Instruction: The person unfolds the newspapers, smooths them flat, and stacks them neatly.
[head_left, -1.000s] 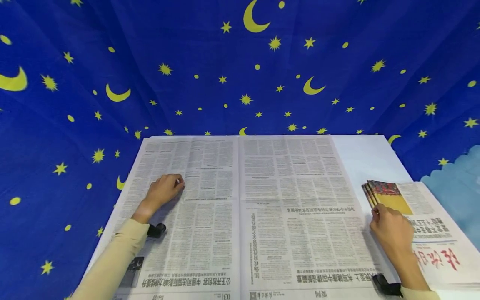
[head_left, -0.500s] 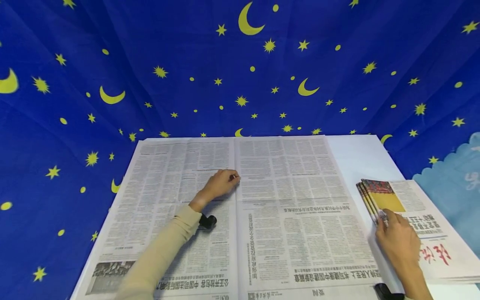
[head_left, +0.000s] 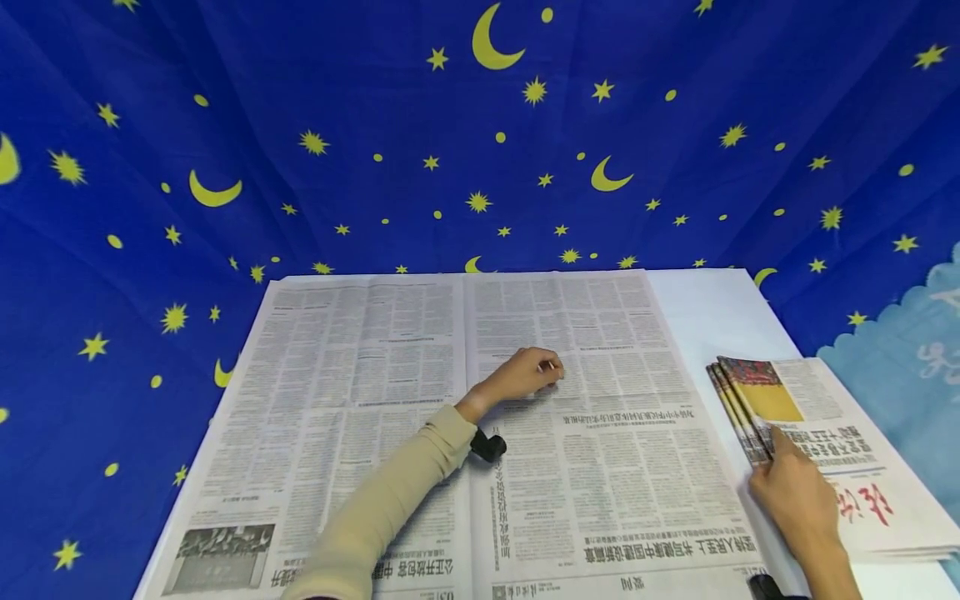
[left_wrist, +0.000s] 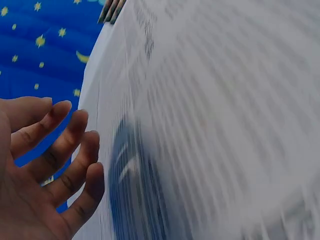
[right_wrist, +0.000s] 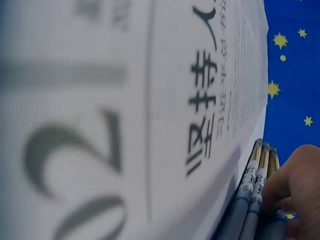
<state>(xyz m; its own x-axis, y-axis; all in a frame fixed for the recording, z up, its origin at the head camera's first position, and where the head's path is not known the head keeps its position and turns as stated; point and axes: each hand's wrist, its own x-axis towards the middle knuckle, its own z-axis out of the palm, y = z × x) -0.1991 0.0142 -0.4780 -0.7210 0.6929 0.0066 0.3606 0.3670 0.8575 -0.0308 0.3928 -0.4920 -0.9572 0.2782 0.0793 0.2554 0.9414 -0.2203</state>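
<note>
A large newspaper [head_left: 607, 500] lies spread flat, its print upside down to me. Over its right page, in the head view, is my left hand [head_left: 521, 375], fingers loosely bent with nothing between them. The left wrist view shows the same fingers [left_wrist: 75, 125] apart from the paper. At the right, my right hand [head_left: 795, 500] rests on a stack of folded newspapers [head_left: 836, 398], index finger stretched along the top near the folded edges. In the right wrist view a bent finger [right_wrist: 277, 190] is right at those folds [right_wrist: 252, 187].
The white tabletop [head_left: 693, 304] shows between the spread newspaper and the stack. A blue cloth [head_left: 405, 100] with yellow moons and stars rises behind and at the sides. A black wrist camera [head_left: 487, 446] hangs below the left wrist, close over the paper.
My left hand has swept right, from the left page across the middle fold onto the right page. My right hand has slid toward me along the stack's folded edges. The newspapers have stayed in place.
</note>
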